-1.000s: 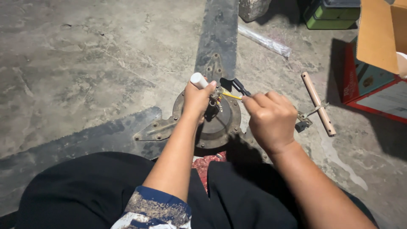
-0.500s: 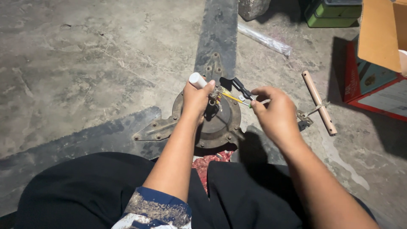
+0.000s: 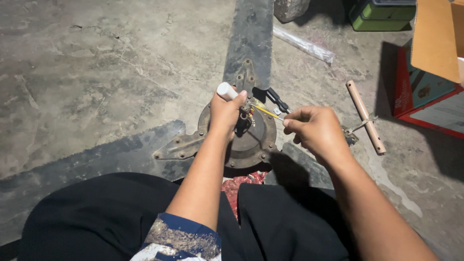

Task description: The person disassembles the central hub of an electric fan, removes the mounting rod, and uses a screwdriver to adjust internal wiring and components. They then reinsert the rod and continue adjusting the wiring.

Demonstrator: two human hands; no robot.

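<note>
right hand [image 3: 314, 130] shifted right, pinching yellow wire [image 3: 267, 112]

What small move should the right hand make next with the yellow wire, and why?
Probably keep drawing the yellow wire gently rightward. The right hand pinches its end, it runs nearly taut to the wire bundle on the fan motor, and the left hand steadies the hub.

— What has changed at the fan motor [image 3: 249, 140]?
— The right hand [image 3: 314, 130] has drawn back from the hub toward the right, its fist loosened into a pinch on the yellow wire [image 3: 267, 113], now pulled out taut.
</note>
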